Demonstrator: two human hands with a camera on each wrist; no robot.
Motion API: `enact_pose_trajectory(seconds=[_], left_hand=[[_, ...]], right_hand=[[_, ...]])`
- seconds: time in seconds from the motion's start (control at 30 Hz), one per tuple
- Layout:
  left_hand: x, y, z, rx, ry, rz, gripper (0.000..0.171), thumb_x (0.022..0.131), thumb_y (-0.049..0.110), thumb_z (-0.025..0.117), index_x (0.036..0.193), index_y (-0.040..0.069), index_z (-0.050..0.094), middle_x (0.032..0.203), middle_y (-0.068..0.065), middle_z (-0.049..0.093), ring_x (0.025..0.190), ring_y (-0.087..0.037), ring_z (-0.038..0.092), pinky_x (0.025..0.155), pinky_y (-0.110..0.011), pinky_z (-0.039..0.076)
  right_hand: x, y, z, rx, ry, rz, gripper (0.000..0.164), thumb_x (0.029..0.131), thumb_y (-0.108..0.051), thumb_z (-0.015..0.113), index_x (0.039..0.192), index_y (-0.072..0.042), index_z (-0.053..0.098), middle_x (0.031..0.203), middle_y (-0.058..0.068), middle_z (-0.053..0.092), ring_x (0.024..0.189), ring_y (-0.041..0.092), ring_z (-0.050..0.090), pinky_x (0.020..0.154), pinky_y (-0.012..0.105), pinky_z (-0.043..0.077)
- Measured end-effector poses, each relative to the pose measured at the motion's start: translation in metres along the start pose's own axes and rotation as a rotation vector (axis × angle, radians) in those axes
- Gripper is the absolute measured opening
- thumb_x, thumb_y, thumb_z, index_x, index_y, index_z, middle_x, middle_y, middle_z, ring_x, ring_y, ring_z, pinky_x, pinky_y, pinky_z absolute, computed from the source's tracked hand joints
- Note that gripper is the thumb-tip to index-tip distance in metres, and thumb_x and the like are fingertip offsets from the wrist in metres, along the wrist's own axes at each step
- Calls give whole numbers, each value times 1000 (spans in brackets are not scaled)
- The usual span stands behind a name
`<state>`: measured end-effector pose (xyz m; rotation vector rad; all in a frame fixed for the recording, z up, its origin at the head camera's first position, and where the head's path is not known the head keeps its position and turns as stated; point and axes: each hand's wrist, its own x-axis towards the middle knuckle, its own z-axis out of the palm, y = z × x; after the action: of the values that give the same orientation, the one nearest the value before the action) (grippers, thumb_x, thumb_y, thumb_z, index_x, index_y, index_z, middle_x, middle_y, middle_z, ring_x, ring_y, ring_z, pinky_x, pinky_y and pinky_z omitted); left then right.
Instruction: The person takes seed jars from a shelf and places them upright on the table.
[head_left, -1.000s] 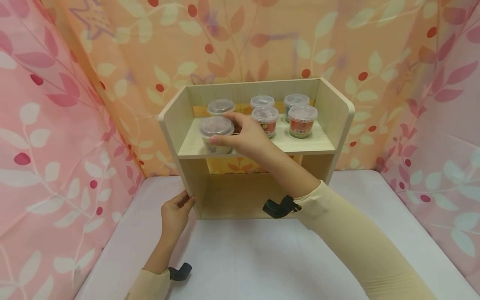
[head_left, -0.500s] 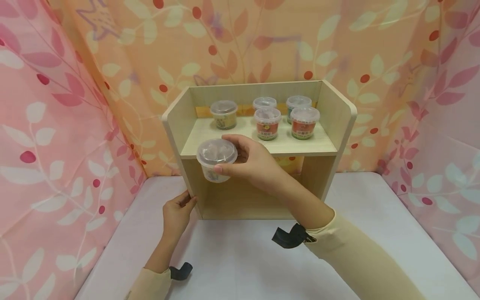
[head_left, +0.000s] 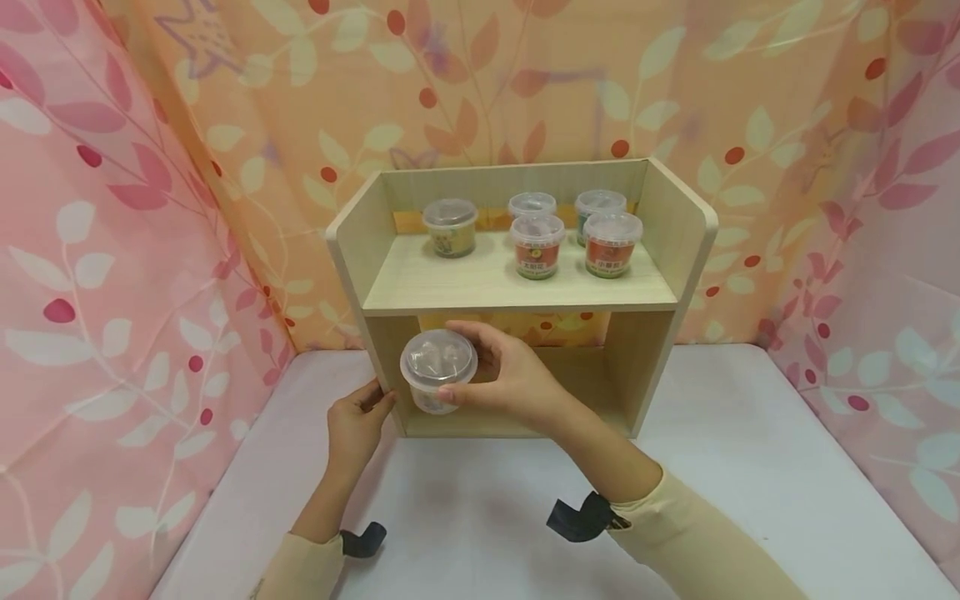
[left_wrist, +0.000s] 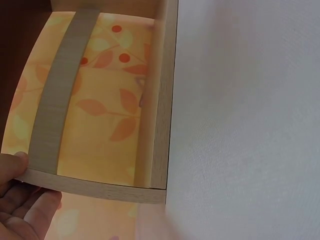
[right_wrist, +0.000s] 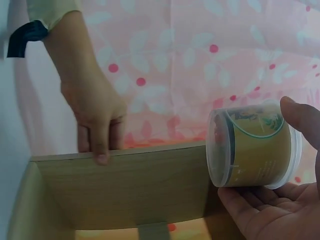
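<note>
My right hand [head_left: 517, 375] grips a clear plastic tub [head_left: 437, 362] with a lid, thumb on one side and fingers on the other. It is held in front of the lower opening of the wooden shelf [head_left: 465, 292]. The right wrist view shows a yellow label with a green design on the tub [right_wrist: 260, 147]. Low on the shelf's left side, my left hand [head_left: 352, 429] pinches the edge of the side panel [left_wrist: 110, 191] between thumb and fingers. A similar tub with a yellow label [head_left: 452, 229] stands on the upper board at left.
Several more lidded tubs stand toward the right of the upper board, including a red-labelled tub [head_left: 537, 248] and another red-labelled tub [head_left: 611, 247]. The shelf's raised right side [head_left: 682, 217] bounds them. Patterned cloth [head_left: 517, 83] hangs behind the white table surface [head_left: 480, 500].
My right hand has brought the tub off the upper board, forward and down to the lower opening. My left hand has stayed on the side panel.
</note>
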<state>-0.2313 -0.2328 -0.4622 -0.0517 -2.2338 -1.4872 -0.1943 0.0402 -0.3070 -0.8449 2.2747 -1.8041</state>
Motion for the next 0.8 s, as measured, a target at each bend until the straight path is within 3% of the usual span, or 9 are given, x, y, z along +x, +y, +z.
enact_pose_trajectory(seconds=[0.37,0.57,0.8], left_hand=[[1,0,0,10,6,-4,31,91,7,77,120,-3,74,111,-20,76,102,-30,74,76,-15,58],[0,0,-1,-2,-9,-14,32,92,11,77,122,0,74,111,-18,76,102,-29,74,77,-18,60],[1,-1,0,-23,-9,-11,31,92,9,77,121,-2,74,110,-19,76,101,-29,75,77,-18,60]], right_hand=[[-3,62,21,52,-19,71,81,79,-21,90,149,-16,50,144,2,58,129,21,59,112,43,48],[0,91,29,24,4,115,84,77,-25,92,150,-14,50,148,2,57,136,22,55,116,42,45],[-1,122,38,10,5,126,85,79,-21,90,150,-3,48,148,12,56,136,32,56,114,47,46]])
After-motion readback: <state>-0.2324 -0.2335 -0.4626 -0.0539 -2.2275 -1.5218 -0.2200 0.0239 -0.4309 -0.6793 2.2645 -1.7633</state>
